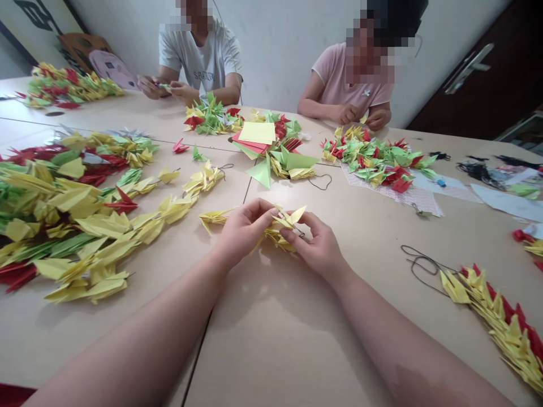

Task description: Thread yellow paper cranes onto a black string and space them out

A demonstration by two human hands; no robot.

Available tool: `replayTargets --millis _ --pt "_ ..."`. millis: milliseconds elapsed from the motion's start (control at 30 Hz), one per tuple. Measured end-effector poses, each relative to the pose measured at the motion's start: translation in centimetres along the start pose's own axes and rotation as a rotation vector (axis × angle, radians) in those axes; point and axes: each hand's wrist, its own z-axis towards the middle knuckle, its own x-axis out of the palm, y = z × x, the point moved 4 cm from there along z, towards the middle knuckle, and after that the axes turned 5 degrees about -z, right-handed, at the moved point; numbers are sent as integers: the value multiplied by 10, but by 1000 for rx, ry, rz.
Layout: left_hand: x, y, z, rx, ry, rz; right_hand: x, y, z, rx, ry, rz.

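Note:
Between my two hands is a yellow paper crane (293,217), pinched from both sides above the tabletop. The thumb and fingers of my left hand (246,230) are closed on its left side. My right hand (319,242) grips it from the right, with a bit of dark cord showing by the fingers. Several more yellow folded cranes (215,218) lie in a row beneath and to the left of my hands, partly covered by them. Whether the held crane is threaded on the cord is hidden by my fingers.
Strings of yellow, red and green cranes (85,209) heap at the left. Ahead are square paper sheets (257,133) and a crane pile (373,155). A corded crane string (500,316) lies at right. Two people (199,56) sit opposite, hands on small paper pieces.

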Motion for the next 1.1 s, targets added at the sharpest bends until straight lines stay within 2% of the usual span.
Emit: replayTargets --millis 667,833,933,1100 --pt "-5 -2 -2 214 -99 391 -2 3 1 -57 -109 -50" --pt "-3 -6 -3 267 -112 522 -1 -2 1 33 -129 -4" --pt "-3 -7 -4 271 -111 530 -1 -4 1 59 -126 17" --pt "-5 -4 -3 220 -142 437 -1 0 1 -9 -111 11"
